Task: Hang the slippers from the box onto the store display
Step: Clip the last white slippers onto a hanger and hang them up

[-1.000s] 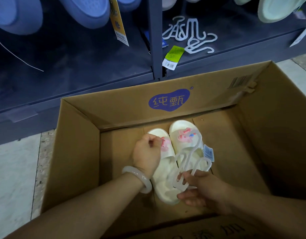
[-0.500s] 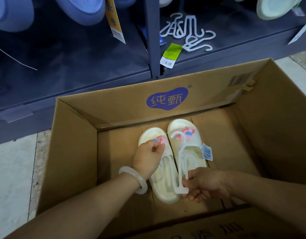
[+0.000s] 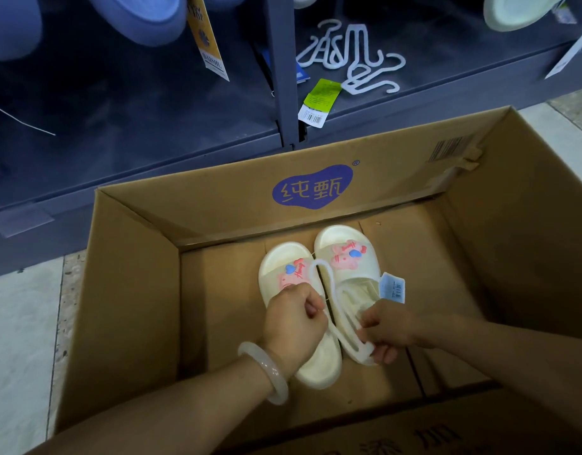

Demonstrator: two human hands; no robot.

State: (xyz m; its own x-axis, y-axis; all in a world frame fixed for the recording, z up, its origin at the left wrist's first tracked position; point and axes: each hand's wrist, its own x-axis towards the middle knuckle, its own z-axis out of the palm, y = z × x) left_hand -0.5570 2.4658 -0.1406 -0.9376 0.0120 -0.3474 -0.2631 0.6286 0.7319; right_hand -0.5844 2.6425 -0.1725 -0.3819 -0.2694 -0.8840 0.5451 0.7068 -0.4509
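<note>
Two cream slippers with pink cartoon decorations lie side by side on the floor of an open cardboard box [image 3: 135, 290]. My left hand [image 3: 294, 318] is closed over the strap area of the left slipper [image 3: 319, 362]. My right hand [image 3: 386, 328] pinches the lower end of a white plastic hanger [image 3: 329, 284], which lies between the pair and over the right slipper [image 3: 345, 254]. The hanger's hook points toward the toes. A white tag [image 3: 393, 287] sticks out at the right slipper's side.
The dark grey store display shelf [image 3: 151, 126] stands just behind the box. Several loose white hangers [image 3: 355, 54] and a green tag [image 3: 319, 103] lie on it. Blue slippers [image 3: 145, 18] and a pale green slipper [image 3: 516, 11] hang above. Light floor tiles [image 3: 17, 339] border the box at left.
My right hand has turned the hanger and laid it down between the two slippers, hook toward the toes. My left hand slid back from the left slipper's toe toward its strap.
</note>
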